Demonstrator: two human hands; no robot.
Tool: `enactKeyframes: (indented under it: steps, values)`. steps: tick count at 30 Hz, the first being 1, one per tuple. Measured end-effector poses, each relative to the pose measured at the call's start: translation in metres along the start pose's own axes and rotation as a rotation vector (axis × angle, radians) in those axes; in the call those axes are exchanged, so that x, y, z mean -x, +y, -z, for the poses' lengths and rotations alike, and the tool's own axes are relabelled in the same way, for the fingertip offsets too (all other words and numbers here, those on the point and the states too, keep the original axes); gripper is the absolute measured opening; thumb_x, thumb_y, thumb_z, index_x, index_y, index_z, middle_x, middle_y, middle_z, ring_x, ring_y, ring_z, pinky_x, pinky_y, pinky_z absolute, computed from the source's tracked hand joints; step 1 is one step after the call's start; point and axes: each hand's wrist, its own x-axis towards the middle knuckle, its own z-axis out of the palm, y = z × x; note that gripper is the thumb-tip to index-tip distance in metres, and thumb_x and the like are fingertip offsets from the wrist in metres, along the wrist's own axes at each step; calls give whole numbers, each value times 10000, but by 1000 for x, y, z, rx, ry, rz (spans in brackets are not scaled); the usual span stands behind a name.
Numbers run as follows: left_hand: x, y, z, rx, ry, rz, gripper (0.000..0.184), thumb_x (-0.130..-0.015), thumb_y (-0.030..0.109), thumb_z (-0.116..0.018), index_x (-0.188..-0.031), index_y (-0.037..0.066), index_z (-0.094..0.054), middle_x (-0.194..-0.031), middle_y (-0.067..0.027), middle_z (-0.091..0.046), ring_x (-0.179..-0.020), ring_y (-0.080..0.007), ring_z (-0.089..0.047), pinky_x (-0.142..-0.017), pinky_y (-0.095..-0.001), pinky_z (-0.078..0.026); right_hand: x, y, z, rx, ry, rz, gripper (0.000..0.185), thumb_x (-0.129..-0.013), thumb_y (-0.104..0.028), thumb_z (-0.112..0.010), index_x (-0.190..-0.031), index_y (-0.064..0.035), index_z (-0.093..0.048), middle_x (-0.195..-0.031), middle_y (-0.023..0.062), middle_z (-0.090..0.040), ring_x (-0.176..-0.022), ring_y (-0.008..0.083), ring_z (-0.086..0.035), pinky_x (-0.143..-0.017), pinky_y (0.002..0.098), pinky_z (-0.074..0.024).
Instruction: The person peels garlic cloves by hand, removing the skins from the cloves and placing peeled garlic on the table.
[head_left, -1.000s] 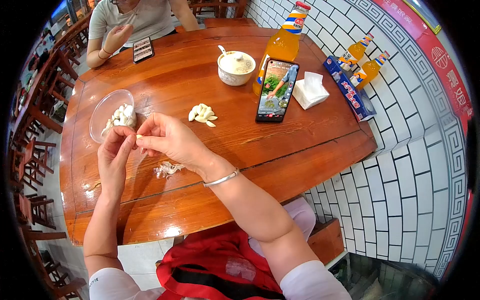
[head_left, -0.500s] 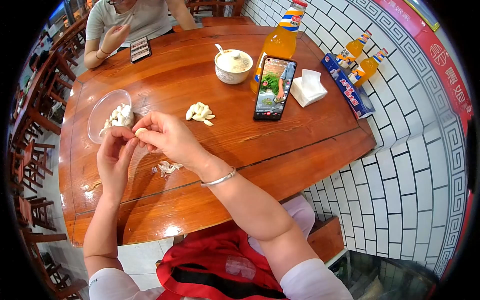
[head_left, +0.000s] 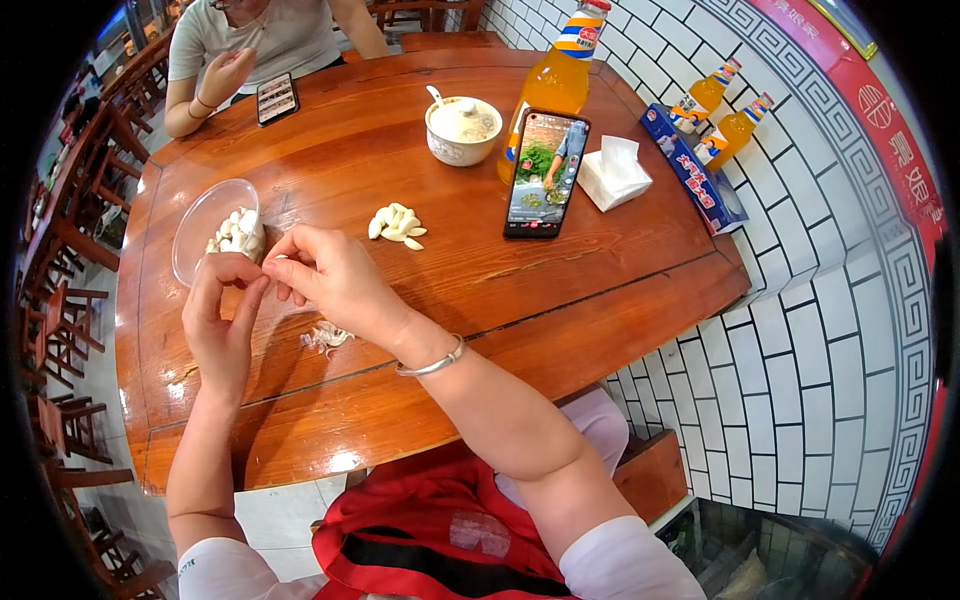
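My left hand (head_left: 222, 330) and my right hand (head_left: 335, 282) meet above the table's left part, thumbs and fingertips pinched together. Between them is a garlic clove, almost wholly covered by the fingers now. Just beyond my left hand, a clear plastic tub (head_left: 187, 232) holds whitish garlic cloves (head_left: 238, 232). A small heap of smooth, pale peeled cloves (head_left: 397, 224) lies on the wood past my right hand. Beneath my wrists is a little pile of papery garlic skins (head_left: 326, 338).
On the wooden table (head_left: 480, 280) stand a propped phone (head_left: 546, 175), a large orange drink bottle (head_left: 556, 80), a lidded bowl (head_left: 463, 135) with a spoon, and a tissue pack (head_left: 615, 172). Across sits a person (head_left: 265, 45) near another phone (head_left: 277, 98). White tiled wall (head_left: 780, 360) borders the right.
Both hands stay together with slight finger movement. The clove, visible at the fingertips before, is now mostly hidden. The whole view has shifted a little.
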Motion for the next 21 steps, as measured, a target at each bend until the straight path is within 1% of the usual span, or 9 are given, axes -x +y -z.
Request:
enactKeyframes:
  steps: [5,8,14,17,20,21]
  values:
    - [0,1,-1,119,-41,52,167,-781,-102,-671,-866,-4,-566,-853,-62,-577,-776,-139,-542,-713,-249,-453,0,-2,1,105,-1,49,171,-907,-126,-618,-828,17,-568,-701,79,-638,-610,108,-593,-550,258,-479]
    - [2,-5,4,124,-130,97,139,-829,-92,-634,-907,-10,-553,-954,-59,-542,-898,-136,-549,-841,-255,-446,-1,1,0,83,5,53,174,-905,-128,-619,-824,16,-564,-696,78,-637,-607,111,-596,-543,265,-478]
    - [0,2,6,-25,-164,17,162,-806,-86,-657,-897,-3,-553,-915,-51,-544,-844,-134,-541,-780,-253,-449,-1,4,0,78,29,40,169,-895,-119,-625,-817,11,-550,-686,67,-635,-605,109,-599,-534,260,-473]
    - [-2,6,2,-56,-90,-15,178,-760,-77,-699,-840,-8,-556,-816,-65,-573,-729,-151,-546,-670,-260,-454,-1,5,0,87,29,40,170,-893,-114,-628,-816,8,-539,-693,73,-636,-604,105,-597,-528,256,-468]
    - [0,2,0,16,-98,52,179,-762,-80,-693,-834,-8,-547,-824,-67,-574,-731,-155,-545,-673,-263,-452,0,3,0,62,18,-6,175,-897,-120,-629,-812,1,-534,-691,67,-628,-595,97,-585,-521,255,-464]
    - [0,3,1,-2,-124,52,165,-779,-81,-676,-840,-5,-543,-833,-60,-557,-753,-150,-539,-696,-259,-447,0,2,0,48,13,-28,178,-899,-123,-630,-810,-3,-534,-689,61,-623,-591,94,-580,-519,255,-462]
